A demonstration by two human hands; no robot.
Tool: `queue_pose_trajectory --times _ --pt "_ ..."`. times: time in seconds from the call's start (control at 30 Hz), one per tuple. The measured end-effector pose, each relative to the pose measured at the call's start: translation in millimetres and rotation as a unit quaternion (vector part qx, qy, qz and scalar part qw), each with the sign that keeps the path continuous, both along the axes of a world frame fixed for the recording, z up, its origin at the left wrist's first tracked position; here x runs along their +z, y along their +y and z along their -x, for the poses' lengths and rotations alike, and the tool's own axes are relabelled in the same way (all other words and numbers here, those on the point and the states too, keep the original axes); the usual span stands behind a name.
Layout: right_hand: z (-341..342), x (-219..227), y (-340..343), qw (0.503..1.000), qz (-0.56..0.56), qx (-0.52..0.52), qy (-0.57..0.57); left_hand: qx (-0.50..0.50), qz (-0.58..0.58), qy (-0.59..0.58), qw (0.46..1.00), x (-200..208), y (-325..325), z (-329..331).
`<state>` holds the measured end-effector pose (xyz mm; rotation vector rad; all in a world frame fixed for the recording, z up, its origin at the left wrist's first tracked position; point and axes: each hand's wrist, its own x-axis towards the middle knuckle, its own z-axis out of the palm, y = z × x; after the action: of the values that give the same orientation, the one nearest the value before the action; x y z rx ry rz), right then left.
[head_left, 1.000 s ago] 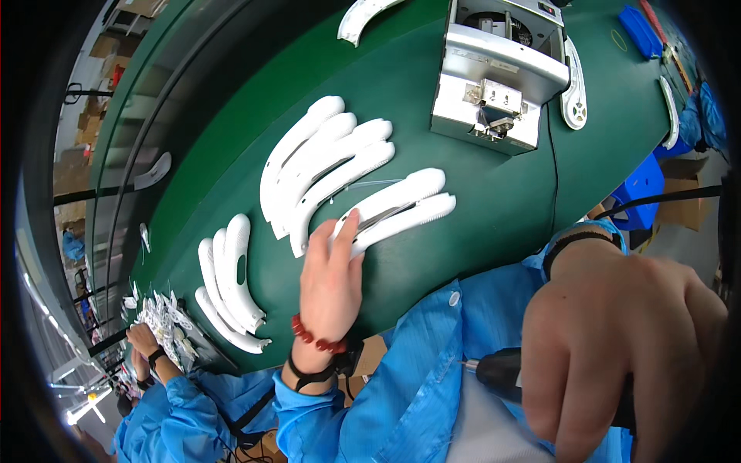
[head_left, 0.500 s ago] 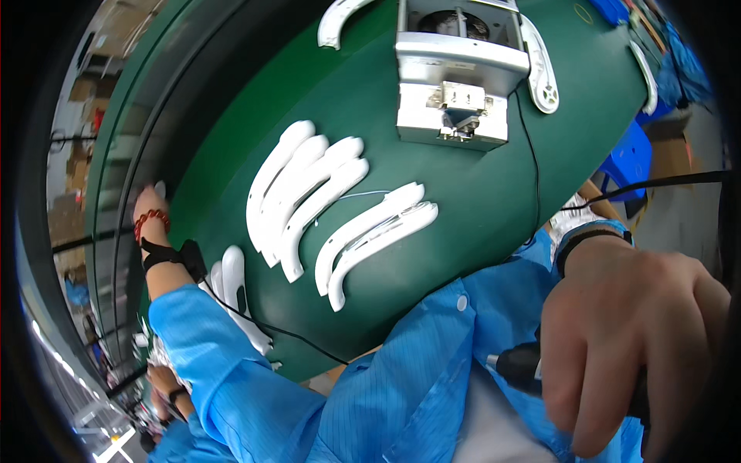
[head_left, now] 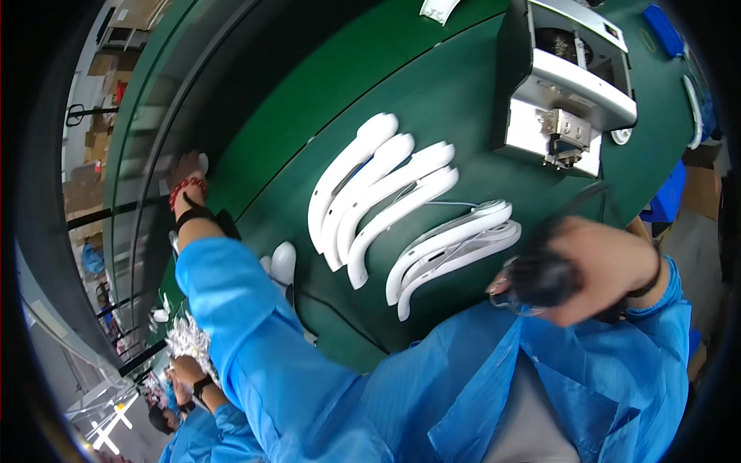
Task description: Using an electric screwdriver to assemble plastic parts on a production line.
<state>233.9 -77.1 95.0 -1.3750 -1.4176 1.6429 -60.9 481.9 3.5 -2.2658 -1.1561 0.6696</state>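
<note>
Though under shells, table green (cartons beyond).

Metal machine on a green table, blue tray right of the machine, blue bin and cardboard box to its lower right, blue-clad co-worker far to its lower left

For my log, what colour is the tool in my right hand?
The tool in your right hand looks black, though blurred; best in the head view.
</note>
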Motion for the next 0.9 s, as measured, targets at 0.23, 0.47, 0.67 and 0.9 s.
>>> queue_pose_trajectory --times 0.23,0.47,0.67,0.9 --pt "67 -64 21 0.988 -0.101 -0.022 -0.110 -0.108 -0.118 -0.316 0.935 57 -109 -37" --pt "24 4 -18 0.913 -0.155 -0.269 0.264 -0.161 0.218 -0.530 0.804 125 -373 -27" --pt "-3 75 -56 0.761 -0.387 -0.059 0.517 -0.227 0.437 -0.335 0.804 63 -478 -26" --pt "-35 95 -82 0.768 -0.456 0.049 0.448 -0.166 0.314 -0.412 0.839 23 -508 -40"
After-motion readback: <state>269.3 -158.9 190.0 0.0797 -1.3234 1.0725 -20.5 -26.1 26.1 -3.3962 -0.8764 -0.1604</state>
